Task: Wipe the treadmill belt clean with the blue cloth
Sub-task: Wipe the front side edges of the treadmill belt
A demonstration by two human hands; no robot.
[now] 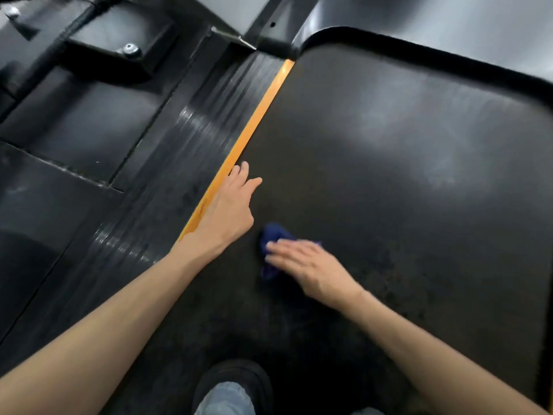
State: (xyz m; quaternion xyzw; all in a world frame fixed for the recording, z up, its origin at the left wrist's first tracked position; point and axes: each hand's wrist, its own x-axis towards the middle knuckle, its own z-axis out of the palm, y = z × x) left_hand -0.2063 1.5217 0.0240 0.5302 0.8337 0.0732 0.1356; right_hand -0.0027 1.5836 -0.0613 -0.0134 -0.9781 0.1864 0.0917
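The dark treadmill belt (389, 181) fills the right and middle of the view, dull with grey smears. A crumpled blue cloth (270, 238) lies on the belt near its left side. My right hand (305, 265) presses flat on the cloth with straight fingers and looks blurred. My left hand (227, 211) rests open on the belt's left edge, its fingers reaching onto the orange strip (257, 121).
A ribbed black side rail (191, 145) runs left of the orange strip. Beyond it lies black floor matting (74, 121) and a machine base with bolts (130, 50). The raised black motor cover rim (434, 55) bounds the belt's far end. My shoe (233, 381) stands on the belt.
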